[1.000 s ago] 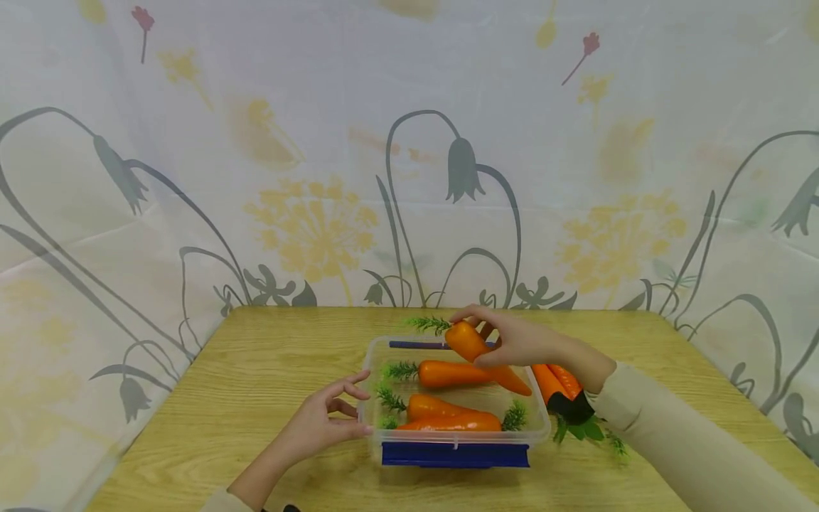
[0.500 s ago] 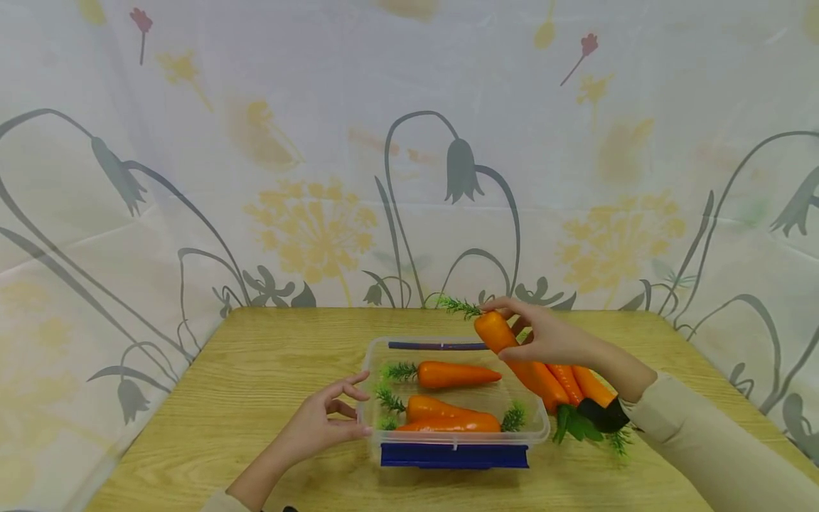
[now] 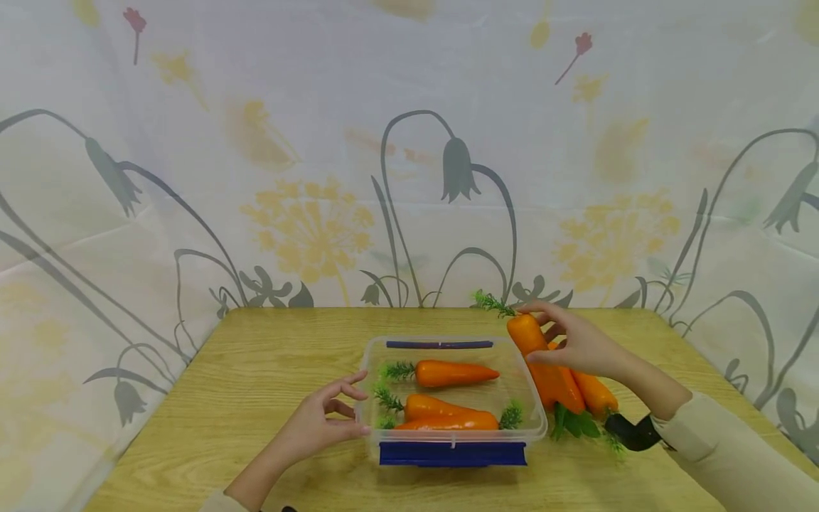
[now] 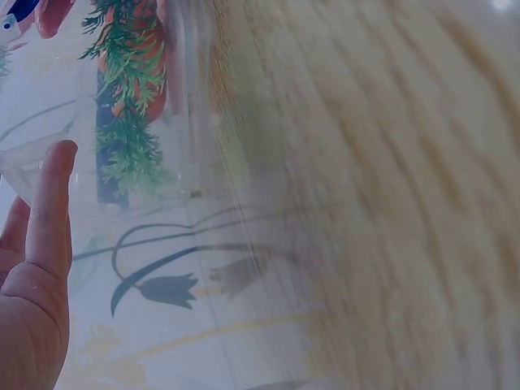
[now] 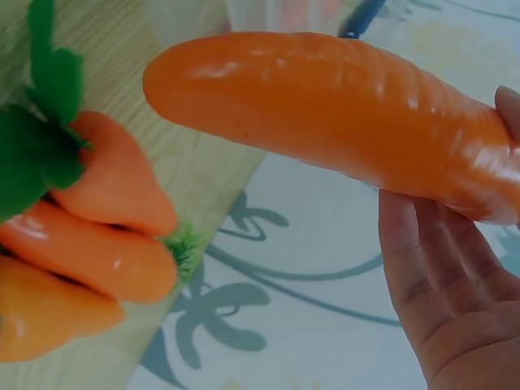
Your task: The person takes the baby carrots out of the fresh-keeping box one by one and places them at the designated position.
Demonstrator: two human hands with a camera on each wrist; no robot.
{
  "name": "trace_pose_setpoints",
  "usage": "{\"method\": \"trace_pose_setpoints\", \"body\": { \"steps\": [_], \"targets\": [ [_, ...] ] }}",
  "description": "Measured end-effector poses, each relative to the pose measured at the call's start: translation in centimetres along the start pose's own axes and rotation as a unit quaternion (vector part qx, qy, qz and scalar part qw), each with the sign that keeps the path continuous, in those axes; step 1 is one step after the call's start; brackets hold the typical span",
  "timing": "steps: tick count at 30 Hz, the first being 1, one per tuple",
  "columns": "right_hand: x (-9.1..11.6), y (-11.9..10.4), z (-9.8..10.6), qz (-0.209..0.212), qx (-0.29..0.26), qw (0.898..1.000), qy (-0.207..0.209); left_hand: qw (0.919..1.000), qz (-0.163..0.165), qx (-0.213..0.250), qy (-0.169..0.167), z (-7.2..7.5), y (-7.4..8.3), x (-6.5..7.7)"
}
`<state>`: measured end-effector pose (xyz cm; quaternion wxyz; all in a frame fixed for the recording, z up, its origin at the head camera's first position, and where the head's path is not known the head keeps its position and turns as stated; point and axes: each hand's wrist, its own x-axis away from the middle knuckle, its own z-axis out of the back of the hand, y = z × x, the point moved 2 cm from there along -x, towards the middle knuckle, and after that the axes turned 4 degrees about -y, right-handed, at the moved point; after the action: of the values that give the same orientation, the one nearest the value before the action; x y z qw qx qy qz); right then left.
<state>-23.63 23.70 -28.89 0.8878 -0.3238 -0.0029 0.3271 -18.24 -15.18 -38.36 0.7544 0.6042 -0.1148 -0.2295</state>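
My right hand point(image 3: 579, 348) grips a large orange carrot point(image 3: 544, 377) with a green leafy top, thumb on one side and fingers on the other. The carrot is raised over the right side of a clear plastic container point(image 3: 537, 419), its tip pointing down and to the right. In the right wrist view, its ribbed body point(image 5: 309, 106) spans the hand's grasp. My left hand point(image 3: 320, 416) rests with spread, relaxed fingers against the container's left rim. Inside the container lie one carrot point(image 3: 454, 373) at the back and two more point(image 3: 448, 419) close together in front.
More carrots point(image 5: 97, 252) lie on the wooden table point(image 3: 275, 348) to the container's right, beside green leaves point(image 3: 576, 423). Blue latches point(image 3: 453, 454) line the container's front and back. A flower-printed cloth point(image 3: 307, 142) rises behind the table.
My right hand has carried the gripped carrot from above the container to the right, out over the carrots beside it. The left hand stays at the container's left rim.
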Motion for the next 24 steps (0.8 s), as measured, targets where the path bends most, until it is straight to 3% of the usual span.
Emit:
{"method": "trace_pose_setpoints", "body": {
  "steps": [24],
  "targets": [
    [5.8, 6.1, 1.4, -0.118, 0.038, 0.989, 0.083, 1.0000, 0.001, 0.000, -0.002, 0.0, 0.0, 0.0]
  ]
}}
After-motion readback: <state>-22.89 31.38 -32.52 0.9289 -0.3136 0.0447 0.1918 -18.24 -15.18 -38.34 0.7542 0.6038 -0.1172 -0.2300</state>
